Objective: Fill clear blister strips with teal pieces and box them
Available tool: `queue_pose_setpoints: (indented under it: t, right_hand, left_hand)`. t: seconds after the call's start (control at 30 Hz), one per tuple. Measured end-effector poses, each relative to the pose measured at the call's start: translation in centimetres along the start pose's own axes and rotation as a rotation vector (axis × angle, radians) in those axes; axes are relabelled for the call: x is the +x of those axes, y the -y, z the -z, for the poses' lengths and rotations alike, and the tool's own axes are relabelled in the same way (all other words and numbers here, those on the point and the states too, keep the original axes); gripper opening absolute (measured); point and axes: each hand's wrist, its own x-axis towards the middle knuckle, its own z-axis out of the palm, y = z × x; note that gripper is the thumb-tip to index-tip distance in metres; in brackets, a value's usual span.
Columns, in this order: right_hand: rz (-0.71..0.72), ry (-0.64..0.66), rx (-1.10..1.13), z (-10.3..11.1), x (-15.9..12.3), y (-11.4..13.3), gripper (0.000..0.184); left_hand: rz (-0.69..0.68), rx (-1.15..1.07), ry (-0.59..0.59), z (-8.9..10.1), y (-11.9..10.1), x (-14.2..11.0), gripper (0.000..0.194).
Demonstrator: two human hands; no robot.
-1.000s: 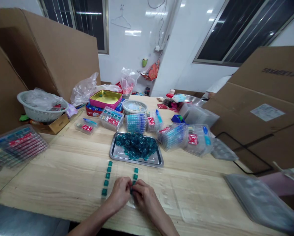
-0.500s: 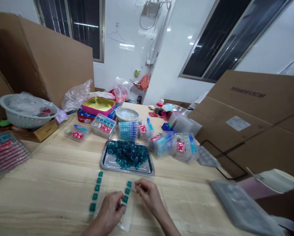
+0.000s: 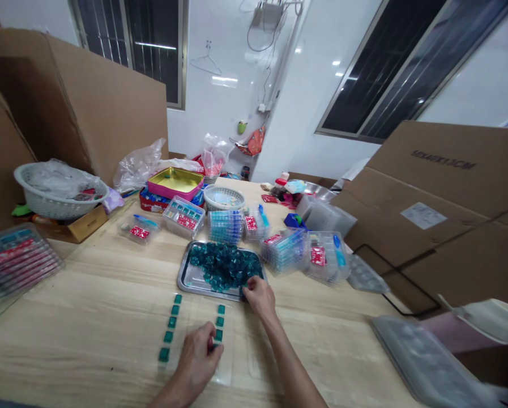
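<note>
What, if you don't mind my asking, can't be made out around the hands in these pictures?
All in the head view:
Right hand: hides what its fingers touch at the metal tray.
Left hand: covers the lower end of the right row of teal squares.
Red labels: print too small to read.
Forearms: cut off by the bottom edge.

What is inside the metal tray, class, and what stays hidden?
The metal tray holds a heap of teal translucent pieces; the right hand reaches its near edge. The heap hides the tray's floor.
</note>
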Motion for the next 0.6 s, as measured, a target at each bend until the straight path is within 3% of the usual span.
queue_pose_setpoints:
  t: [0.1, 0.2, 0.33, 0.4, 0.6]
  right_hand:
    - [0.033, 0.026, 0.127, 0.7, -1.2, -0.4, 0.010]
    - [0.030, 0.153, 0.477, 0.9, -3.5, 0.0, 0.019]
    - [-0.014, 0.411, 0.985, 0.8, -6.9, 1.5, 0.029]
    - [-0.039, 0.464, 1.055, 0.8, -8.1, 2.2, 0.031]
    - [-0.090, 0.501, 1.071, 0.8, -9.2, 3.3, 0.033]
  left_hand:
    - [-0.039, -0.076, -0.096, 0.8, -0.8, 0.5, 0.005]
    - [-0.051, -0.324, -0.121, 1.6, -2.0, 1.4, 0.015]
    - [0.089, -0.918, 0.099, 2.2, -3.3, 2.4, 0.033]
    - [0.143, -1.036, 0.162, 2.3, -3.4, 2.3, 0.035]
    - [0.228, -1.078, 0.142, 2.6, -2.1, 1.6, 0.035]
